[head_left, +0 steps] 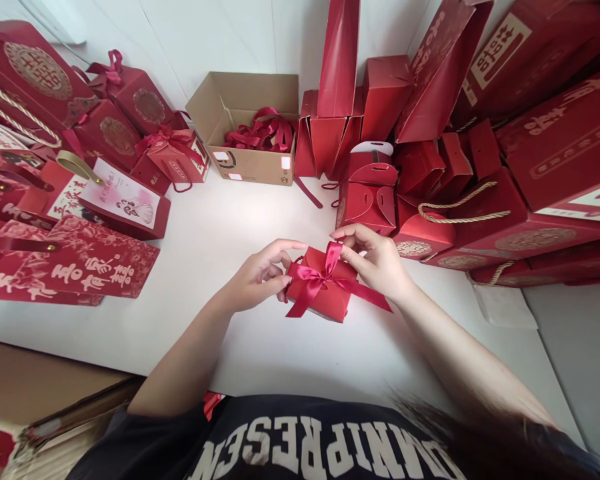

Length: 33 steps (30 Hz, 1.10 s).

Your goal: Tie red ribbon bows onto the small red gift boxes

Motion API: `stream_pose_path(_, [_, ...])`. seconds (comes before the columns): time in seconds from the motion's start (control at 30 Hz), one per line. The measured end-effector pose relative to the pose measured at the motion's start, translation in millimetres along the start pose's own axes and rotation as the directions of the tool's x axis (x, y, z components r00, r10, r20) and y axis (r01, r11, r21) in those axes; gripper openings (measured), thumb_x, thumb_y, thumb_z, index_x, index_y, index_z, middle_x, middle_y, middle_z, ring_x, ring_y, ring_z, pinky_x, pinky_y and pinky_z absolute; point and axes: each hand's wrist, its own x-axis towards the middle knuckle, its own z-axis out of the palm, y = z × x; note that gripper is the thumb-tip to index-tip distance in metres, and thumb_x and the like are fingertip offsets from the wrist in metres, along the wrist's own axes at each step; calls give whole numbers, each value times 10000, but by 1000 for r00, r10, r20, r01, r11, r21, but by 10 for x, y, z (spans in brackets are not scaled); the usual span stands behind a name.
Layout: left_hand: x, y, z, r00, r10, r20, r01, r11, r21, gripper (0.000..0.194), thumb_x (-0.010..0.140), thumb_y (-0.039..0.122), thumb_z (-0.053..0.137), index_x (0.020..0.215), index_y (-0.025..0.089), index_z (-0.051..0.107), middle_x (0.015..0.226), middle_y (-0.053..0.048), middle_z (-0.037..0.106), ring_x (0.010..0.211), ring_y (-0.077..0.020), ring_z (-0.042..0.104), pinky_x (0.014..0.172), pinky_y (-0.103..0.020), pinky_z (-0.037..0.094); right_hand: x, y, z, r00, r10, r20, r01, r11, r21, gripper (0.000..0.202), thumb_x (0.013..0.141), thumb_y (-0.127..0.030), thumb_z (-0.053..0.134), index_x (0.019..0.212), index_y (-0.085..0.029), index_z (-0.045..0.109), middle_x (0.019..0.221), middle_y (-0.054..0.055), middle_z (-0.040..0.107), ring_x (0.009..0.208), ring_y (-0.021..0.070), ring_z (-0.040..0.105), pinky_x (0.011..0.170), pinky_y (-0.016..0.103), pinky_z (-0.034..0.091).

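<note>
A small red gift box (341, 308) sits on the white table in front of me. Across its top a shiny red ribbon (307, 292) is tied in a bow, with two tails spread to either side. My right hand (373, 259) pinches the upper right loop of the bow between thumb and fingers. At the box's left side, my left hand (263, 277) has its fingers curled, with thumb and fingertips at the left end of the bow. The fingertips partly cover that end of the ribbon.
A cardboard box (255, 165) of loose red ribbon stands at the back. Red gift bags (100, 260) crowd the left side. Several red boxes (365, 203) and larger bags (565, 153) are stacked on the right. The white table (205, 220) lies between them.
</note>
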Motion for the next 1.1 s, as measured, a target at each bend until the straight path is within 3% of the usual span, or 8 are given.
stream_pose_path(0.17, [5, -1, 31, 994, 41, 97, -42, 999, 5, 162, 904, 256, 584, 1046, 178, 588, 829, -19, 624, 631, -109, 619, 580, -232, 520, 2, -17, -16, 999, -25, 48, 26, 1000, -9, 215, 925, -376, 594, 1053, -208, 635, 786, 10, 661, 661, 140, 585, 631, 275, 466])
stream_pose_path(0.33, [5, -21, 14, 981, 89, 175, -77, 994, -71, 137, 900, 289, 591, 921, 158, 625, 714, -17, 606, 593, -114, 578, 552, -236, 469, -3, -17, -23, 993, -89, 78, 94, 994, -57, 174, 930, -348, 591, 1017, -208, 650, 832, 27, 696, 733, 155, 630, 655, 277, 485])
stream_pose_path(0.43, [-4, -47, -32, 972, 100, 214, -56, 978, -202, 245, 882, 367, 604, 772, 149, 622, 577, -27, 599, 529, -135, 558, 534, -268, 451, -11, -59, -101, 974, -100, 203, 109, 994, -33, 192, 929, -288, 583, 1100, -218, 632, 902, 28, 682, 706, 140, 638, 637, 273, 507])
stream_pose_path(0.53, [-11, -62, -80, 991, 97, 94, -59, 937, -344, 321, 856, 420, 625, 683, 151, 593, 514, -22, 588, 448, -144, 560, 464, -271, 435, -20, -132, -210, 934, -160, 318, 163, 986, 20, 287, 916, -201, 573, 1201, -234, 588, 1061, 46, 671, 823, 156, 668, 750, 307, 543])
stream_pose_path(0.63, [-12, -56, -102, 999, 27, -46, -42, 924, -381, 336, 848, 399, 641, 637, 153, 554, 525, 0, 569, 425, -139, 571, 401, -247, 414, -41, -215, -262, 939, -276, 204, 287, 958, -26, 307, 904, -127, 553, 1190, -234, 591, 1143, 68, 657, 1018, 199, 636, 863, 355, 522])
stream_pose_path(0.73, [-12, -33, -96, 993, -19, -120, -25, 935, -355, 334, 873, 387, 618, 644, 165, 517, 510, 24, 536, 377, -113, 515, 361, -228, 348, -98, -303, -186, 874, -473, 112, 486, 856, -176, 242, 896, -126, 581, 1122, -205, 616, 1046, 74, 677, 949, 207, 626, 824, 370, 510])
stream_pose_path(0.9, [-35, 36, -87, 944, 40, -326, -44, 999, -5, 407, 873, 408, 623, 604, 167, 435, 509, 56, 372, 444, -59, 319, 435, -221, 244, -289, -367, 232, 677, -653, 339, 723, 506, -470, 267, 910, -290, 643, 1138, -150, 631, 837, 39, 681, 754, 191, 556, 674, 353, 429])
stream_pose_path(1.1, [-57, 95, -87, 946, -26, -324, 139, 933, 332, 484, 799, 377, 703, 595, 180, 311, 565, 60, 303, 536, -74, 293, 492, -230, 244, -465, -311, 671, 665, -683, 301, 652, 335, -680, 277, 946, -121, 544, 1203, -155, 643, 697, 1, 609, 654, 158, 459, 656, 339, 357])
